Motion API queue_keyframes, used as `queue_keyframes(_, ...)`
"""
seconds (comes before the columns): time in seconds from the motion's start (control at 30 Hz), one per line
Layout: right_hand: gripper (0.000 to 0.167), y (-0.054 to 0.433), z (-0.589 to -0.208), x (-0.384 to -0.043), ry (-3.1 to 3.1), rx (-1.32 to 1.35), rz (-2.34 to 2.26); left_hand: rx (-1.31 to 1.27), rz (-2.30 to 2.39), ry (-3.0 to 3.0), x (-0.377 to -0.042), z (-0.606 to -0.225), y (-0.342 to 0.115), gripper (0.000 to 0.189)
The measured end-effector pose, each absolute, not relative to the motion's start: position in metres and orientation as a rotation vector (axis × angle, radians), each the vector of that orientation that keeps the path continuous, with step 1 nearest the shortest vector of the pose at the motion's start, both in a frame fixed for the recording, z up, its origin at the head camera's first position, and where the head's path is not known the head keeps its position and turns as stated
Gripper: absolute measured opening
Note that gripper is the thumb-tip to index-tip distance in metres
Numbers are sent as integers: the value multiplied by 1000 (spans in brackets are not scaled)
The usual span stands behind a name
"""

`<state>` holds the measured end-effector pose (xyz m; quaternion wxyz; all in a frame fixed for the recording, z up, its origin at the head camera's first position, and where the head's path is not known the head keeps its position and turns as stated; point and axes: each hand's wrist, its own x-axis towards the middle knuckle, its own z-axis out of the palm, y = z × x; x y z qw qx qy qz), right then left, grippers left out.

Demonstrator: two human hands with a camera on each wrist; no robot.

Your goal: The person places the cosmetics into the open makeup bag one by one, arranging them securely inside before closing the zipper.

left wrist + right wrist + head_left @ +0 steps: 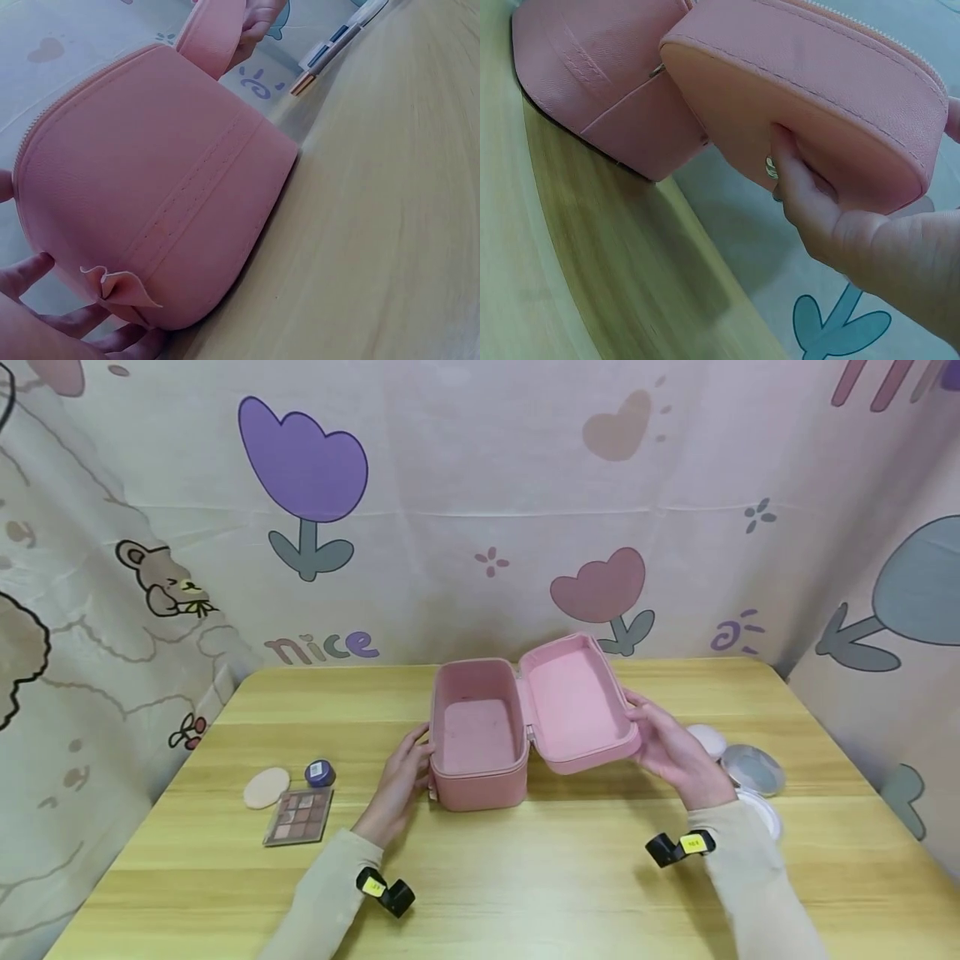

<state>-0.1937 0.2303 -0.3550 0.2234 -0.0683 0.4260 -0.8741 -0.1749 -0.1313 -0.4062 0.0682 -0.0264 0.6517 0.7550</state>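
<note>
A pink zippered cosmetic case (480,789) stands on the table in the head view, its lid (577,697) swung out to the right. Its inside shows bare pink lining. My left hand (401,781) rests against the case's left side. In the left wrist view, spread fingers (30,274) touch the side wall near a small pink tab (124,289). With my right hand (671,747) I grip the lid at its right edge. The right wrist view shows the thumb (795,176) on the lid's outer face, beside a small metal piece (772,166); the other fingers are mostly hidden.
To the left lie an eyeshadow palette (298,817), a round beige puff (266,787) and a small purple jar (320,772). Behind my right wrist are a white round item (707,741), a clear round lid (752,768) and another partly hidden white round item (767,814). A printed curtain (450,560) hangs behind the table.
</note>
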Motion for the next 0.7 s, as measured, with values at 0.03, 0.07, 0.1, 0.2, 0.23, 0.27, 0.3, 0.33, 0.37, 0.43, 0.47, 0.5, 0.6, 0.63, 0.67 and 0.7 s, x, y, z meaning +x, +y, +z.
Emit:
queue_keyframes(0.03,57,230,-355,-194,1179,-187,-2412,-81,2277,1960,-175,-406,-132,57)
queue_keyframes(0.07,59,229,-355,-194,1180,-182,-2412,-79,2280,1959,-175,-407,-133,57)
queue_keyframes(0.1,62,228,-355,-194,1181,-182,-2412,-78,2282,1958,-175,-407,-133,57)
queue_keyframes(0.2,67,227,-354,-194,1203,-175,-2411,-64,2283,1963,-175,-407,-134,56)
queue_keyframes(0.23,66,227,-354,-193,1207,-169,-2414,-61,2281,1966,-175,-408,-135,56)
queue_keyframes(0.27,65,226,-353,-193,1211,-171,-2415,-60,2281,1968,-175,-408,-135,55)
queue_keyframes(0.3,63,226,-353,-193,1216,-170,-2417,-58,2281,1968,-175,-408,-135,55)
queue_keyframes(0.33,61,226,-353,-193,1220,-173,-2417,-57,2281,1968,-175,-408,-135,55)
queue_keyframes(0.37,58,226,-353,-193,1218,-174,-2420,-56,2283,1967,-175,-408,-134,55)
queue_keyframes(0.43,53,227,-353,-194,1217,-178,-2420,-52,2282,1963,-175,-408,-134,55)
queue_keyframes(0.47,51,228,-353,-194,1219,-183,-2419,-46,2279,1964,-175,-408,-134,55)
queue_keyframes(0.5,51,228,-353,-194,1218,-187,-2417,-41,2278,1962,-175,-408,-134,55)
queue_keyframes(0.6,56,230,-353,-194,1232,-213,-2403,-24,2268,1964,-174,-408,-133,55)
queue_keyframes(0.63,58,230,-353,-193,1233,-228,-2399,-19,2261,1967,-174,-407,-133,55)
queue_keyframes(0.67,59,231,-353,-193,1238,-242,-2397,-11,2255,1966,-174,-407,-133,56)
queue_keyframes(0.7,61,231,-353,-193,1235,-257,-2396,-7,2245,1968,-174,-407,-134,56)
